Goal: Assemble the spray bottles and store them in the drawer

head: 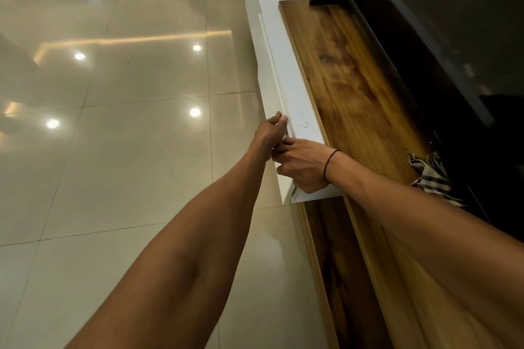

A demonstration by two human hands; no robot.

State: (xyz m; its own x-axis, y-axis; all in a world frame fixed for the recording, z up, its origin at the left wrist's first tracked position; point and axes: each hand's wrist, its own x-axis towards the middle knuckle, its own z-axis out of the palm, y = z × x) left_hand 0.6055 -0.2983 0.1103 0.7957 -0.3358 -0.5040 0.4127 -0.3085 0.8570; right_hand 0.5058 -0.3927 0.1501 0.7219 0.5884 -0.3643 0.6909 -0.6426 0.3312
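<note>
A white drawer front (272, 65) runs along the edge of the low wooden cabinet top (343, 71). My left hand (269, 136) grips the drawer front's upper edge, fingers curled over it. Just beside it, my right hand (303, 167), with a black band on the wrist, holds the same edge near the drawer's near corner. The two hands touch each other. Only a narrow gap shows between the drawer front and the cabinet. No spray bottle is in view.
A black television (425, 45) on a black foot stands on the cabinet at the right. A checked cloth (433, 178) lies on the wood near my right forearm. Glossy cream floor tiles (119, 136) spread to the left.
</note>
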